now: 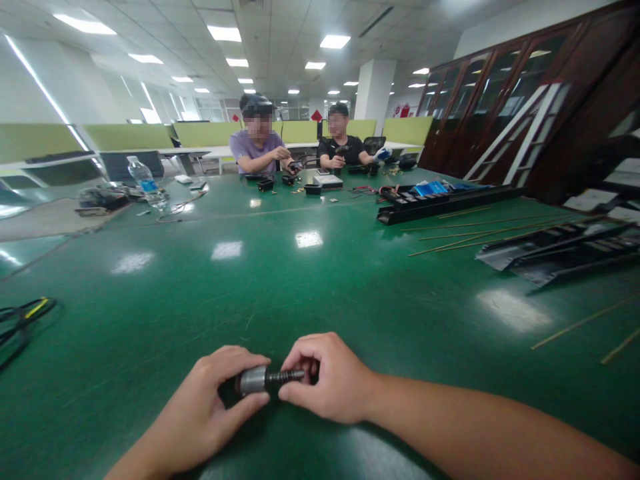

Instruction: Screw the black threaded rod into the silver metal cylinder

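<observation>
My left hand [203, 393] is closed around a grey metal cylinder [253, 380], with the thumb below and the fingers above it. Out of the cylinder's right end comes a thin dark shaft [284, 377] with rings or a coil spring around it. My right hand [335, 379] has its fingers curled at the outer end of this shaft, thumb and index finger on either side. Its other fingertips are partly hidden behind the hand. Both hands are low over the green table [240, 293], near its front edge, and the piece lies roughly level.
Across the table sit two people, one in a purple shirt [257, 143] and one in black [343, 150], handling small parts. A water bottle [145, 183] stands at the back left. Dark cables [23, 320] lie left. Black metal channels [565, 250] and thin rods [465, 243] lie right.
</observation>
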Tool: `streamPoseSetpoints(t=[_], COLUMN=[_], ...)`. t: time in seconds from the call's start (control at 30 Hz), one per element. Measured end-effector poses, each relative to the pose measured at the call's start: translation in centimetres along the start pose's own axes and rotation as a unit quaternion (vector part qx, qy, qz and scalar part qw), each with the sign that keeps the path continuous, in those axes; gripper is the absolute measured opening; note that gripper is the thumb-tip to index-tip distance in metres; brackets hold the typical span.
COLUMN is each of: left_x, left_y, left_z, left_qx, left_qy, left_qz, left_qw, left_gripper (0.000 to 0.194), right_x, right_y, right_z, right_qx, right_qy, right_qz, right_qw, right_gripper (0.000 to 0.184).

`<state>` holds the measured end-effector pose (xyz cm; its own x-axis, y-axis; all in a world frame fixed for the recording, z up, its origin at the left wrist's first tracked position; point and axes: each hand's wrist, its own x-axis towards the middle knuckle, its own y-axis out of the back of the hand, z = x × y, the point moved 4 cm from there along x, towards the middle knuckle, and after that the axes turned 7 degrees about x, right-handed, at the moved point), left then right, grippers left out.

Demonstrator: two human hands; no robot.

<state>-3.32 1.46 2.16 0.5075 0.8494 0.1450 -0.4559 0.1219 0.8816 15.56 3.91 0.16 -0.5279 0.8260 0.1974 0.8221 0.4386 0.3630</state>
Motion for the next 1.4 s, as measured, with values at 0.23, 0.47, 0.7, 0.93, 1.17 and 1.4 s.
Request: streamPoseSetpoints(t=[0.23,0.47,0.7,0.93,1.17,1.4], left_x=[-0.19,0.02,-0.03,-0.29,-0.17,-0.21], left_y=[0.03,0.38,0.38,0.05,0.19,0.27], left_z=[-0.12,0.09,-0.14,-0.68,-0.50,-0.41], left_qx=[0.001,0.010,-0.006,-0.012,-0.006,0.001], left_qy=[0.004,-0.003,0.004,0.016,0.010,0.009], left_qz=[0.000,0.020,0.014,0.005,0.013,0.017], left_qw=[1.000,1.000,1.000,1.000,1.000,1.000], left_gripper=[0.028,0.028,0.029,0.030,0.029,0.028], right_x=[-0.03,-0.01,0.00,0.01,0.01,-0.04], right_y=[-0.06,-0.02,-0.03,-0.04,-0.01,-0.13], right_z=[0.06,0.25,0.34,0.21,0.22,0.24], right_qx=[0.012,0.025,0.047,0.057,0.072,0.087], right_qy=[-0.016,-0.029,-0.043,-0.045,-0.059,-0.060], right_qz=[0.006,0.009,0.013,0.016,0.015,0.015], right_qw=[1.000,0.999,0.998,0.997,0.996,0.994], right_gripper=[0.012,0.011,0.011,0.010,0.010,0.010])
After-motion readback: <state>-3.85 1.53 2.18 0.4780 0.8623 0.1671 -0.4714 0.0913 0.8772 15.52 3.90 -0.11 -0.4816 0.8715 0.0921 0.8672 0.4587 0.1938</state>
